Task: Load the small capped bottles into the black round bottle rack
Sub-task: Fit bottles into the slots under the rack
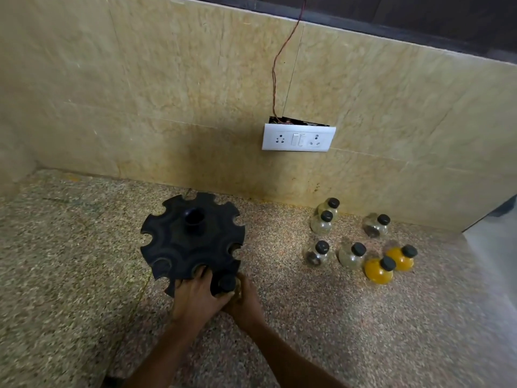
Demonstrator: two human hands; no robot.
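The black round bottle rack [184, 242] stands on the speckled counter, with open notches around its rim and a hollow post in the middle. My left hand [195, 295] grips its near edge, fingers over the top. My right hand [246, 301] is closed around a small black-capped bottle [227, 284] sitting at a near notch of the rack. To the right stand several small capped bottles: clear ones [324, 222] [376, 225] [317, 253] [352, 256] and two with yellow contents [379, 268] [402, 256].
A beige tiled wall runs behind the counter [70, 261], carrying a white socket plate [298, 139] with a thin wire going up. The counter ends at the far right, past the bottles.
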